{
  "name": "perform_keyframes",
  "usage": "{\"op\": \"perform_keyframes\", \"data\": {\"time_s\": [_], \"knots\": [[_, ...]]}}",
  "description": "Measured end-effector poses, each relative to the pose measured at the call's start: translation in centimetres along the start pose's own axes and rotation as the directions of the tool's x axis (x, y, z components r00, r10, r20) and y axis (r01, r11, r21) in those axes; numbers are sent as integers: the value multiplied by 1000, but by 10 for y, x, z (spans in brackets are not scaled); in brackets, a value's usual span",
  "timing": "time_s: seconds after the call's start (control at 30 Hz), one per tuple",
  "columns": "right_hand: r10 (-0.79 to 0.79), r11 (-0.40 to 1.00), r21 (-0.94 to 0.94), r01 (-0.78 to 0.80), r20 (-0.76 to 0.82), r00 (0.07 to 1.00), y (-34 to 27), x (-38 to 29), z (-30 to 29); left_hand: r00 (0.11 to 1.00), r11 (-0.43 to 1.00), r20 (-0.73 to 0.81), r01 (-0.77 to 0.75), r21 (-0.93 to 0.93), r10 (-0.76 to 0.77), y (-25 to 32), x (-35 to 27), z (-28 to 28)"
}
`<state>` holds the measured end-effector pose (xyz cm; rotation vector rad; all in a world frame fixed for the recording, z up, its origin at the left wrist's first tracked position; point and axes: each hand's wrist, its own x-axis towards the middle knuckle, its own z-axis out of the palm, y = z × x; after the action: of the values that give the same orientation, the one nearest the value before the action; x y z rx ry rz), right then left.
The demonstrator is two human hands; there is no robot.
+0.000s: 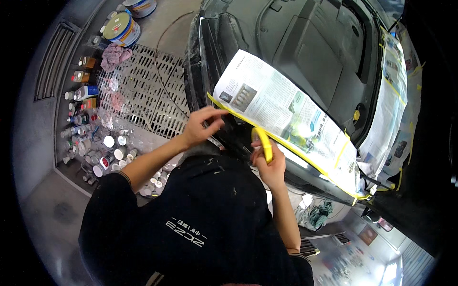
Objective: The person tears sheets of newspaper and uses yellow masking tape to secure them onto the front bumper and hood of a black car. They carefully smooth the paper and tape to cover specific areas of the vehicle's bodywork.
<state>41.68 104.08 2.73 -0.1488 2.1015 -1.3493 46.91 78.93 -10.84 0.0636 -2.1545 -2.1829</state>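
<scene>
My right hand [270, 166] grips a roll of yellow masking tape [264, 143], held just below the taped edge of a newspaper sheet. The newspaper [272, 100] lies along the black front corner of a car [307, 57]. A strip of yellow tape [247, 121] runs down its near edge, from the upper left to the lower right. My left hand [202, 125] is by the upper-left part of that strip. Its index fingertip reaches the tape's edge, and the thumb is apart from it. Whether the fingertip presses there cannot be made out.
More taped newspaper [388, 93] covers the car's far side. Several bottles and jars [86, 143] line the wall at left, beside a slotted floor grate [143, 89]. Paint cans [123, 30] and a pink rag [115, 56] stand beyond. A hose [161, 71] crosses the grate.
</scene>
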Motion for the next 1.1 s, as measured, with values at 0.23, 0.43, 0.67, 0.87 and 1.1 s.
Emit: {"op": "perform_keyframes", "data": {"time_s": [0.23, 0.43, 0.67, 0.87, 1.1], "knots": [[-17, 993, -108, 47, 266, 964, -3, -12, 25, 932, 906, 147, 358, -227, -332, 71, -27, 43], [-15, 962, -258, 90, 280, 960, -3, -2, 22, 947, 904, -12, 302, -303, -320, 60, -17, 39], [-207, 962, -178, 207, 18, 978, -23, 7, -44, 781, 879, -419, 343, -332, -463, -26, 23, -1], [-41, 983, -182, 24, -91, 995, 21, 16, -120, 782, 840, -359, 361, -405, -509, -49, 35, -8], [68, 927, -372, -42, 56, 996, 14, 9, -129, 773, 853, -451, 520, 47, -447, -71, 39, -32]]}}
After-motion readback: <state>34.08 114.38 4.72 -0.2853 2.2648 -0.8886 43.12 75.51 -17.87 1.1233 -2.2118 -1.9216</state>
